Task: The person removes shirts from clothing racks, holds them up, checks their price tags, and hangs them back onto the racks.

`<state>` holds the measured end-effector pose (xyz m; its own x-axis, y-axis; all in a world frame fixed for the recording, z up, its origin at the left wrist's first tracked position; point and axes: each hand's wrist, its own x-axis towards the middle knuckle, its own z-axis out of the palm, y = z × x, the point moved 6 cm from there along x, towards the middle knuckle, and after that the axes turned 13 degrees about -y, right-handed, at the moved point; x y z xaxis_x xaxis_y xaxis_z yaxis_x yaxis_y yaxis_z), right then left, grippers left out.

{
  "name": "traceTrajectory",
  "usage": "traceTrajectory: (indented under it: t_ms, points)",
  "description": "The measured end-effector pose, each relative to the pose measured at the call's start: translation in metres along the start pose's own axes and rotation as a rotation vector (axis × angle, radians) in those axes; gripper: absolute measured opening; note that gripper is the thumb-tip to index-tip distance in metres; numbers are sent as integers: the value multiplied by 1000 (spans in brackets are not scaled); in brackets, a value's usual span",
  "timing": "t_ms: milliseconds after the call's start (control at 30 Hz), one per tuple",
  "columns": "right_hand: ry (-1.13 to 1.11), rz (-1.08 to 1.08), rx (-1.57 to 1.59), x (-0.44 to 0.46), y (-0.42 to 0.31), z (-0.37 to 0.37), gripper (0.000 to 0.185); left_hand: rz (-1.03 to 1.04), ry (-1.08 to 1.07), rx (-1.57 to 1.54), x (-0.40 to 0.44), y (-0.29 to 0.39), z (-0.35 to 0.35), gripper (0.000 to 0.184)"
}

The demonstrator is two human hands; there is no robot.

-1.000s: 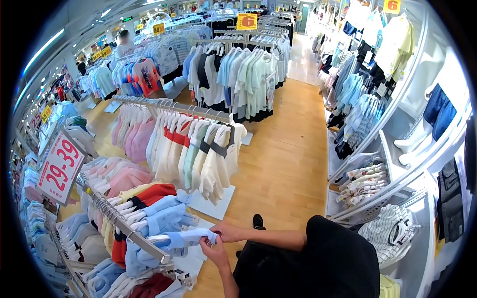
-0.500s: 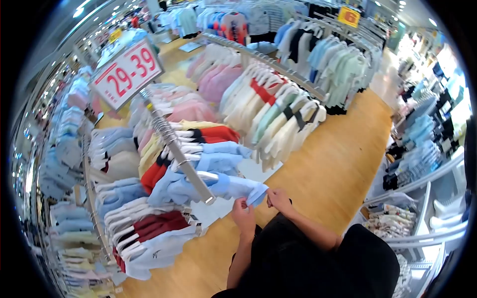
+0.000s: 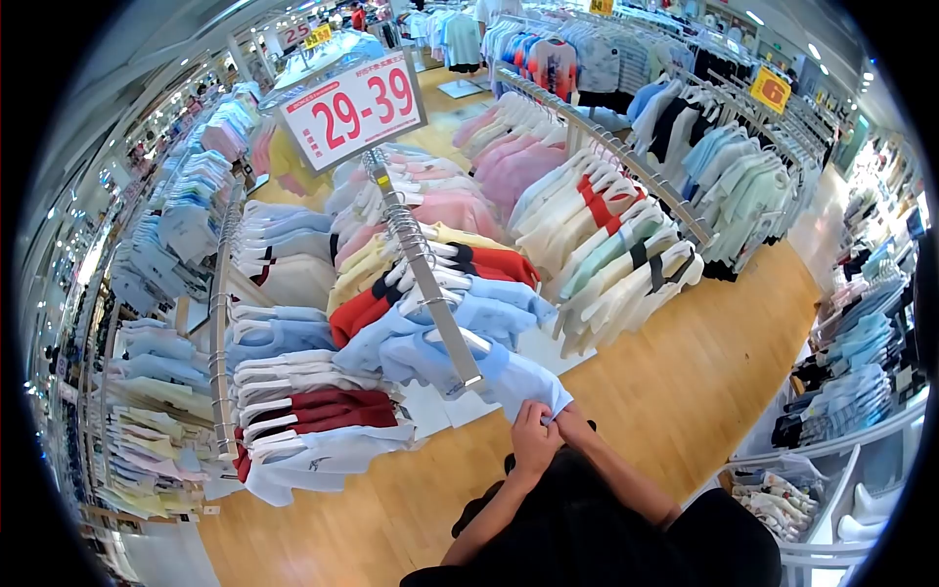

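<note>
A light blue shirt hangs at the front end of a metal rail, its sleeve drawn out toward me. My left hand is closed on the sleeve's edge. Right beside it, my right hand also grips the cuff, partly hidden behind the fabric. The two hands are close together, just beyond the rail's tip. Behind the shirt on the same rail hang more blue shirts, a red top and pink tops.
A price sign stands on the rail's far end. A second rack with white and pink tops is beyond. Another rack with a dark red top is at left. Wooden floor runs along the right, beside shelves. A person stands far back.
The view has swung to the left, so racks and sign appear farther right. My hands, apart half a second ago, have come together on the sleeve's edge.
</note>
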<state>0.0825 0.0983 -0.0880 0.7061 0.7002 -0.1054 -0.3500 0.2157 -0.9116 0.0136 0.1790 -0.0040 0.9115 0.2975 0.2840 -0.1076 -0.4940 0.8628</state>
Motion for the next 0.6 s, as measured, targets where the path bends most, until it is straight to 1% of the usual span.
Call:
traceTrajectory:
  t_ms: [33, 100, 133, 200, 233, 300, 333, 400, 433, 500, 600]
  points:
    - [-5, 4, -1, 1, -12, 3, 33, -4, 5, 0, 0, -1, 0, 17]
    - [-147, 133, -299, 6, -31, 13, 38, 17, 29, -19, -3, -2, -2, 18]
    - [-148, 135, -302, 10, -31, 11, 38, 16, 32, -21, -3, -1, -2, 18]
    - [-191, -10, -406, 17, -36, 12, 40, 1, 3, -44, -5, 0, 1, 18]
    - [-193, -8, -412, 18, -39, 10, 40, 1, 7, -48, -5, 2, 1, 18]
    - [-266, 112, -571, 21, -36, 12, 38, 2, -2, -40, -5, 4, 0, 18]
    - [-271, 109, -571, 22, -31, 9, 38, 3, 3, -37, -6, 5, 0, 18]
    - [-316, 283, -421, 25, -12, 4, 40, 20, 27, -60, -6, 8, 0, 19]
    - [-325, 313, -386, 26, -7, 4, 40, 22, 35, -57, -5, 8, 0, 19]
    - [-338, 307, -374, 30, -6, 5, 39, 8, 30, -87, -6, 7, 2, 19]
    - [-340, 242, -402, 35, -17, 11, 39, 19, 34, -95, -6, 11, 1, 18]
